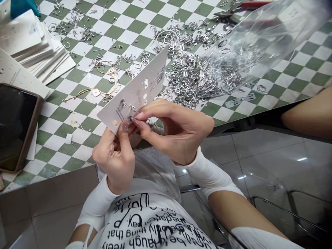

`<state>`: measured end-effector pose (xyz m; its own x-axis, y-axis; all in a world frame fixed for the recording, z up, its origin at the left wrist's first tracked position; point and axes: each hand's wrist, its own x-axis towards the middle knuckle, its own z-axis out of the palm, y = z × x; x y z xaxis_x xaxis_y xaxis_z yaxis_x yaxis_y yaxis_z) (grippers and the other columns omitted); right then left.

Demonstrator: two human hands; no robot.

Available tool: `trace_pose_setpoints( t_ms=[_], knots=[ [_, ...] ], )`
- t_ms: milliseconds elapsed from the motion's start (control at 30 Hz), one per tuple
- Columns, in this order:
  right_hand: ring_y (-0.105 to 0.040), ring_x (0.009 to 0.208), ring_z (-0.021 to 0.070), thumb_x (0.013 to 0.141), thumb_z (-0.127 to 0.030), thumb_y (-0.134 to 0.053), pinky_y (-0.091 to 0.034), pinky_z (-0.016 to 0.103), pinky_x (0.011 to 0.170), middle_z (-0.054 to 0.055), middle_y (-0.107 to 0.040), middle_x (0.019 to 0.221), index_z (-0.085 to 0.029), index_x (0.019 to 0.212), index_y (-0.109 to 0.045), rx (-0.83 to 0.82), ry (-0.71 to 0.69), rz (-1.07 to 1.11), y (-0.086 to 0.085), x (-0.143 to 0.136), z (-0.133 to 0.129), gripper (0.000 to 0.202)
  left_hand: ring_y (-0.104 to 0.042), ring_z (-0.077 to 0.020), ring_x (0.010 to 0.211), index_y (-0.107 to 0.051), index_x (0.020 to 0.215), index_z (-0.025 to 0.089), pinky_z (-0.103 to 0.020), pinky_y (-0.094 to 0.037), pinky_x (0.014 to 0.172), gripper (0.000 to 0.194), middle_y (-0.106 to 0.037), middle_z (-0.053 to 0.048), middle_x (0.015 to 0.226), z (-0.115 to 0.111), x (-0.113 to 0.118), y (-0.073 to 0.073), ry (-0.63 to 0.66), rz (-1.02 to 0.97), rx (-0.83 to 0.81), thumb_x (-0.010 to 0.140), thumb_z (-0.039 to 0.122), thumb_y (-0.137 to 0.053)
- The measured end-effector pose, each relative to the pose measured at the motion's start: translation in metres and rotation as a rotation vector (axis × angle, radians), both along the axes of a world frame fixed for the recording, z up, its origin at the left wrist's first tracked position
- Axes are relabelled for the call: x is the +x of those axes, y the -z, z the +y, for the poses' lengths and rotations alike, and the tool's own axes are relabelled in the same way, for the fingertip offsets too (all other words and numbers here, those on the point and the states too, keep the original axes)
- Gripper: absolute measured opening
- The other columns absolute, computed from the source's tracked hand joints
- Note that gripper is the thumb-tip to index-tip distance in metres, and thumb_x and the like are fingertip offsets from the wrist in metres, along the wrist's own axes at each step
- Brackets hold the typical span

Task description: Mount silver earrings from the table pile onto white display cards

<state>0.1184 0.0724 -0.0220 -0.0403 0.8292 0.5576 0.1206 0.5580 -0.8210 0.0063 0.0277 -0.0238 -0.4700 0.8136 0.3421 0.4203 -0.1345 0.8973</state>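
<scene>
A white earring card (153,74) is tilted up over the table's near edge, with small silver earrings (123,103) fixed along its lower part. My left hand (116,152) grips the card's lower edge, thumb on the front and fingers behind. With thumb and forefinger pinched, my right hand (173,129) holds a small silver earring (130,118) against the card's face. The fingertips hide most of that earring. Close behind the card lies a heap of silver jewellery pieces (186,76) on the green and white checked table.
Stacked white cards (38,45) stand at the far left, above a dark phone (17,124). A gold chain (103,92) lies left of the card. A clear plastic bag (254,52) covers part of the heap; red-handled pliers (241,8) rest behind it. Another person's limb (308,112) shows at right.
</scene>
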Motion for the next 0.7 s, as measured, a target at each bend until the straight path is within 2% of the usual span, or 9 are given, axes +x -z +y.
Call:
trace_pose_setpoints(
  t_ms=[300, 500, 700],
  knots=[
    [-0.072, 0.077, 0.0158, 0.083, -0.006, -0.071, -0.064, 0.032, 0.071, 0.001, -0.076, 0.083, -0.023, 0.089, -0.073, -0.010, -0.001, -0.003, 0.0011, 0.0000, -0.0006, 0.018, -0.071, -0.0132, 0.065, -0.075, 0.087, 0.015, -0.020, -0.057, 0.061, 0.010, -0.075, -0.002, 0.074, -0.0012, -0.0001, 0.0013, -0.013, 0.033, -0.005, 0.093, 0.018, -0.068],
    [-0.071, 0.076, 0.0160, 0.083, -0.005, -0.070, -0.063, 0.033, 0.072, 0.003, -0.075, 0.082, -0.020, 0.088, -0.072, -0.021, -0.008, -0.029, -0.0007, 0.0002, -0.0002, 0.016, -0.064, -0.0082, 0.059, -0.075, 0.084, 0.015, -0.016, -0.050, 0.059, 0.008, -0.074, 0.000, 0.071, 0.0003, -0.0012, 0.0012, -0.031, 0.157, 0.021, 0.089, 0.011, -0.071],
    [-0.070, 0.077, 0.0158, 0.083, -0.003, -0.070, -0.063, 0.033, 0.072, 0.004, -0.075, 0.083, -0.018, 0.088, -0.072, -0.014, -0.008, -0.060, -0.0008, 0.0013, -0.0015, 0.016, -0.062, -0.0082, 0.055, -0.075, 0.083, 0.015, -0.017, -0.049, 0.055, 0.009, -0.072, 0.001, 0.067, 0.0009, -0.0003, -0.0012, -0.037, 0.173, 0.001, 0.090, 0.013, -0.070]
  ],
)
